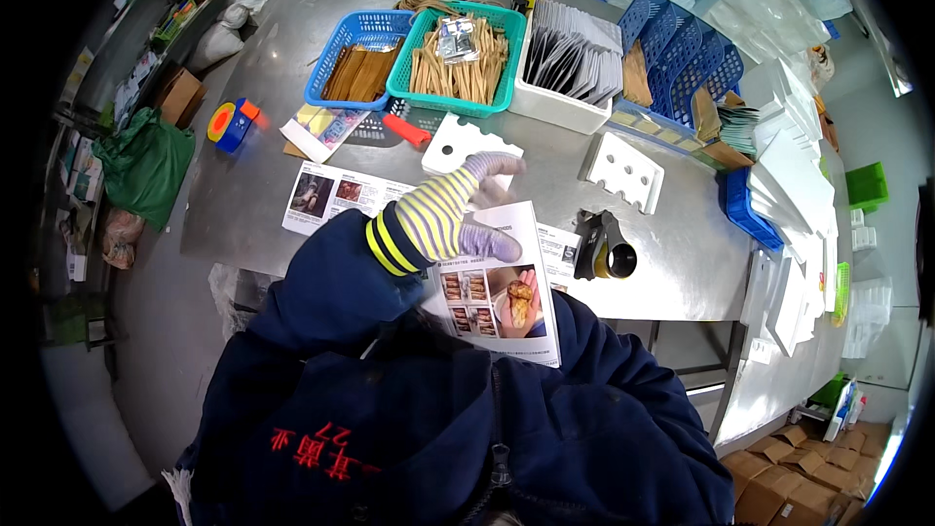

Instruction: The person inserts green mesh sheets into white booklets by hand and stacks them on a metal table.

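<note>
My left hand, in a striped knit glove with a yellow-banded cuff, is over the upper edge of a printed leaflet. Its thumb lies near the leaflet's top, while the fingers stretch to the right, apart from the thumb and slightly blurred. The leaflet, with food photos, is tilted up close to my chest. My right hand is hidden; only the dark right sleeve shows. Beyond my left fingers sits a white foam block with holes. More printed sheets lie on the table to the left and partly behind the leaflet.
On the metal table stand a blue basket, a green basket, a white box of envelopes and a blue divided rack. A black tape dispenser, second foam block, red-handled tool and blue-orange tape dispenser lie nearer.
</note>
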Available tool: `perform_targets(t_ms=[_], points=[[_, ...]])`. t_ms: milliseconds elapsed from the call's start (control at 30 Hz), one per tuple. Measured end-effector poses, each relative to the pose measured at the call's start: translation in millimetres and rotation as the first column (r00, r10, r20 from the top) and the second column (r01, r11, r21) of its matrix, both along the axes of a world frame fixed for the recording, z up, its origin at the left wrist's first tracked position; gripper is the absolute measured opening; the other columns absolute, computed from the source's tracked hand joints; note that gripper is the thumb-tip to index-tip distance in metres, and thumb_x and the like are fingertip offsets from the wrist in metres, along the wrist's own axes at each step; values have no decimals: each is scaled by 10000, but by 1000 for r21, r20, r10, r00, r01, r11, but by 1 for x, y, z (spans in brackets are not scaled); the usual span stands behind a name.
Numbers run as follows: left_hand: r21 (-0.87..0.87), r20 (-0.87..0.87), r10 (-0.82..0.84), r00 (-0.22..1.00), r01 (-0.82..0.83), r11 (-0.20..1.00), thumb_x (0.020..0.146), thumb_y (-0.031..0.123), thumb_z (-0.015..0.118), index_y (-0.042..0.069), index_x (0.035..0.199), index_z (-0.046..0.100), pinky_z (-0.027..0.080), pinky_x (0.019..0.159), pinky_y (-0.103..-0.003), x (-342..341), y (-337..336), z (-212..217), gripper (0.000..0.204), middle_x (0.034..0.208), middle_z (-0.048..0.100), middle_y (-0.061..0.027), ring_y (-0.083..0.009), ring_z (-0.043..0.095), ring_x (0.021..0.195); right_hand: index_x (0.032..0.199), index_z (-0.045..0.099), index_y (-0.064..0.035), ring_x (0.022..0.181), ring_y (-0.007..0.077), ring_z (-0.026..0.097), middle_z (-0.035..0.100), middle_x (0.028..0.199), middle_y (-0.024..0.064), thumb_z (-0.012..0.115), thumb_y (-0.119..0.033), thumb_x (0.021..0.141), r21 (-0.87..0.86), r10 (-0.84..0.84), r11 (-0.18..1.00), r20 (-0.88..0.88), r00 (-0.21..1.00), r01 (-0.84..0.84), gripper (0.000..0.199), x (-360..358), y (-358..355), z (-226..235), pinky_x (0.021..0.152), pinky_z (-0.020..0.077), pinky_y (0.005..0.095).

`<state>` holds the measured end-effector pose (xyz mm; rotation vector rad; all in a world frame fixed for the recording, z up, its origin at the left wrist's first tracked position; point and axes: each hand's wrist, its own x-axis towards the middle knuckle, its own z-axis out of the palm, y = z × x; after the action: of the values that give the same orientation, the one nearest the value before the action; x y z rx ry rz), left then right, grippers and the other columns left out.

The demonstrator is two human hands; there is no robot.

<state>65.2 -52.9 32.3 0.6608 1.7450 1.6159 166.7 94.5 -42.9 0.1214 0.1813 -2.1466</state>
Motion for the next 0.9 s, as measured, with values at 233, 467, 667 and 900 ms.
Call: perform_targets(t_ms=[233,467,667,900], points=[[-111,-68,53,996,-61,992,756,257,737,-3,961,640,482,705,-275,-16,-13,-16,345,841,668,-70,-122,616,780,1149,551,16,903,142,585,618,1028,87,523,-287,920,463,-106,818,-463,880,343,381,-32,37,31,802,471,277],[-93,-130,58,990,-70,993,767,256,739,-18,998,602,458,672,-255,-39,-20,-36,384,827,644,-35,-88,572,746,1081,623,10,823,88,591,659,933,53,565,-233,910,661,153,418,-727,669,623,303,-25,88,19,755,461,226],[53,-85,63,994,-59,997,876,232,614,-65,1069,580,466,730,-260,-38,-22,-50,356,886,655,-78,-107,572,799,1270,452,4,1039,233,579,570,1177,152,515,-66,881,305,4,260,-949,314,916,400,-30,81,-12,889,467,323],[60,32,202,979,-204,977,889,262,587,-33,1101,570,456,822,-262,-36,-23,-41,364,985,635,-71,-135,580,931,1259,456,-40,1121,310,490,495,1240,167,531,-110,720,-79,891,-114,-448,67,990,549,-18,-1,-10,907,420,391]])
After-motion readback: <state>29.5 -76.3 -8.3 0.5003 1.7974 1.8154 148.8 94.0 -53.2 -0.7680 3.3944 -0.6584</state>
